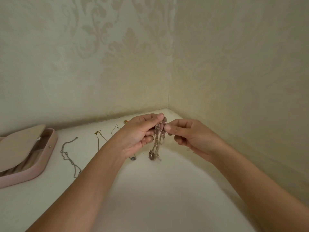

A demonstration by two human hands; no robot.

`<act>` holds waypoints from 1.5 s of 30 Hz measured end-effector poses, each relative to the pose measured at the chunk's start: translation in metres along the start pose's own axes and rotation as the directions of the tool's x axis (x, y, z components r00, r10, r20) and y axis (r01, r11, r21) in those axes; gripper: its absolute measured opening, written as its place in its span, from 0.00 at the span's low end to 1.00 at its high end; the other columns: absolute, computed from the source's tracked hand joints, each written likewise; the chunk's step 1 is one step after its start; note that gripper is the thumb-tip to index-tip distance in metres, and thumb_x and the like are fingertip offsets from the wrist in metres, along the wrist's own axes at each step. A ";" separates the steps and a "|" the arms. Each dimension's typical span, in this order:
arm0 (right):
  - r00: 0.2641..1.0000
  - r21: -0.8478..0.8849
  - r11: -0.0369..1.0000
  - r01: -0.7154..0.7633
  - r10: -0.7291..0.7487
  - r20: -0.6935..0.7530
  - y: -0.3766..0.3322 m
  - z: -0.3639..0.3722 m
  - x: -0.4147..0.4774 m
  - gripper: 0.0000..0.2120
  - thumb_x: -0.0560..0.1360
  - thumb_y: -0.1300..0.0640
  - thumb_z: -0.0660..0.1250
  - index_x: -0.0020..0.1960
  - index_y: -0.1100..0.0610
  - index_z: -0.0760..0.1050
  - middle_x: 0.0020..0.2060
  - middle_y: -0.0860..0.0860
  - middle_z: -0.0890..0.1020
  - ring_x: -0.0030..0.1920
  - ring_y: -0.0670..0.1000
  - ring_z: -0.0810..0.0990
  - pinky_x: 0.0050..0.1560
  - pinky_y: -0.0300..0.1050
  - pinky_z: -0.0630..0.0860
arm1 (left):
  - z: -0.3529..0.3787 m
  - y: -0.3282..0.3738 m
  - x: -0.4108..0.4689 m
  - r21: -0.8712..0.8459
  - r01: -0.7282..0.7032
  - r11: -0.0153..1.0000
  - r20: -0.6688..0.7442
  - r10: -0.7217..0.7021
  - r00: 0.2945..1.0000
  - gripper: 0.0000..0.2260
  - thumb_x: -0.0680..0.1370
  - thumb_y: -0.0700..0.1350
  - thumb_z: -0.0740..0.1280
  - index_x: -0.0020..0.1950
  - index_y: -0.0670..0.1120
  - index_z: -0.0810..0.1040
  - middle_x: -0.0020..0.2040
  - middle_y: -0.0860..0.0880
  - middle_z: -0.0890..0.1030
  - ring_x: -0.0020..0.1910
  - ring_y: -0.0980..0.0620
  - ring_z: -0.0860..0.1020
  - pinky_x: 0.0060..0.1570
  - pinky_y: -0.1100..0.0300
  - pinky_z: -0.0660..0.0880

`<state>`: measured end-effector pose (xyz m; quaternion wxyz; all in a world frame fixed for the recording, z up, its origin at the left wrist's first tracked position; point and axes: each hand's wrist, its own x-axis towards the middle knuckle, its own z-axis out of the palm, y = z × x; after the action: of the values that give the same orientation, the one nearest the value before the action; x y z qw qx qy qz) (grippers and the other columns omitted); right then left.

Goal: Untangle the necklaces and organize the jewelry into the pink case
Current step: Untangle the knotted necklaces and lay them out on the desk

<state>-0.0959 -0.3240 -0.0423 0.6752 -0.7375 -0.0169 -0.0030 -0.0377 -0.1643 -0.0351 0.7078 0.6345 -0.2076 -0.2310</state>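
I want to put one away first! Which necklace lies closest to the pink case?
The silver chain, lying on the table nearest the pink case; the gold chain lies farther off.

One view only, worn on the head, set above and back from the wall corner [168,104]. Faces forward and down toward that corner, across the white bench [150,198]. Wide-angle and near: takes in both forearms from the bottom edge upward. Centres on the necklace tangle [158,141], pinched between left grip [137,139] and right grip [195,138] just in front of the corner. Cuts off the pink case [51,141] at the frame edge, far left of the corner.
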 end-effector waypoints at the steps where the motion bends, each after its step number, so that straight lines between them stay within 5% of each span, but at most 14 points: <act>1: 1.000 -0.016 1.000 0.016 -0.016 -0.027 0.000 0.000 0.000 0.15 0.63 0.50 0.74 0.45 0.59 0.82 0.36 0.48 0.77 0.28 0.44 0.64 0.30 0.31 0.63 | 0.000 -0.001 0.000 0.016 0.000 1.000 -0.008 0.000 1.000 0.08 0.68 0.52 0.68 0.37 0.47 0.80 0.28 0.56 0.74 0.23 0.60 0.61 0.23 0.71 0.59; 6: 0.997 -0.010 1.000 0.030 -0.030 -0.066 -0.002 -0.001 -0.001 0.03 0.70 0.63 0.73 0.43 0.59 0.80 0.32 0.49 0.77 0.27 0.44 0.68 0.29 0.33 0.65 | 0.002 -0.001 -0.001 0.094 0.020 0.995 -0.031 -0.017 0.999 0.08 0.70 0.52 0.69 0.35 0.49 0.79 0.26 0.55 0.73 0.26 0.59 0.68 0.29 0.66 0.61; 16: 0.999 -0.101 0.994 0.032 -0.032 0.006 0.003 0.008 -0.003 0.04 0.71 0.59 0.73 0.44 0.58 0.81 0.34 0.47 0.79 0.30 0.44 0.73 0.34 0.34 0.69 | 0.007 -0.001 -0.002 0.164 -0.028 0.986 -0.052 0.037 0.998 0.11 0.77 0.48 0.65 0.35 0.48 0.77 0.23 0.54 0.68 0.21 0.60 0.65 0.24 0.69 0.64; 21: 0.999 0.029 1.000 -0.009 0.008 0.037 0.003 0.012 -0.003 0.12 0.64 0.53 0.74 0.44 0.58 0.81 0.35 0.47 0.79 0.30 0.44 0.73 0.33 0.34 0.69 | 0.007 0.001 -0.003 0.177 -0.053 0.983 -0.062 0.065 0.996 0.10 0.78 0.47 0.65 0.37 0.48 0.76 0.23 0.57 0.69 0.20 0.61 0.64 0.23 0.71 0.62; 24: 0.999 0.101 0.994 -0.032 0.027 0.042 0.003 0.013 -0.002 0.08 0.63 0.54 0.73 0.40 0.56 0.81 0.34 0.47 0.78 0.30 0.44 0.72 0.33 0.34 0.70 | 0.007 0.000 -0.002 0.217 -0.076 0.973 -0.058 0.090 0.994 0.10 0.78 0.48 0.65 0.37 0.48 0.77 0.24 0.57 0.70 0.21 0.61 0.65 0.24 0.71 0.63; 31: 0.997 0.371 0.926 -0.075 0.061 0.048 -0.001 0.007 0.001 0.02 0.70 0.61 0.69 0.39 0.58 0.77 0.34 0.49 0.80 0.31 0.44 0.76 0.31 0.33 0.74 | 0.003 -0.002 0.000 0.304 -0.079 0.949 -0.191 0.142 0.971 0.10 0.79 0.52 0.64 0.42 0.48 0.78 0.23 0.54 0.75 0.26 0.56 0.71 0.27 0.65 0.63; 35: 0.992 0.478 0.875 -0.076 0.113 -0.049 0.000 0.005 0.002 0.06 0.71 0.65 0.67 0.37 0.58 0.77 0.34 0.51 0.80 0.31 0.45 0.76 0.29 0.33 0.73 | 0.005 -0.003 -0.001 0.360 -0.005 0.933 -0.196 0.081 0.977 0.15 0.80 0.54 0.62 0.41 0.46 0.76 0.24 0.53 0.76 0.26 0.53 0.65 0.28 0.63 0.60; 39: 0.988 0.588 0.802 -0.108 0.154 -0.028 0.002 0.004 0.005 0.03 0.66 0.63 0.68 0.38 0.59 0.74 0.34 0.52 0.79 0.32 0.47 0.76 0.31 0.35 0.75 | 0.001 0.003 -0.003 0.230 0.082 0.970 -0.219 -0.030 0.975 0.21 0.80 0.56 0.62 0.30 0.48 0.67 0.22 0.53 0.71 0.23 0.57 0.64 0.23 0.67 0.59; 45: 0.990 0.710 0.696 -0.107 0.139 0.013 0.000 0.003 0.008 0.03 0.67 0.64 0.65 0.41 0.60 0.72 0.34 0.55 0.81 0.36 0.52 0.83 0.43 0.44 0.82 | -0.009 0.008 0.001 -0.190 0.094 0.977 -0.135 -0.121 0.984 0.25 0.79 0.55 0.61 0.23 0.51 0.64 0.24 0.50 0.72 0.19 0.59 0.59 0.17 0.69 0.53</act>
<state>-0.0884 -0.3211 -0.0425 0.9053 -0.4208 0.0466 0.0335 -0.0308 -0.1566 -0.0279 0.7629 0.5921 -0.0986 -0.2402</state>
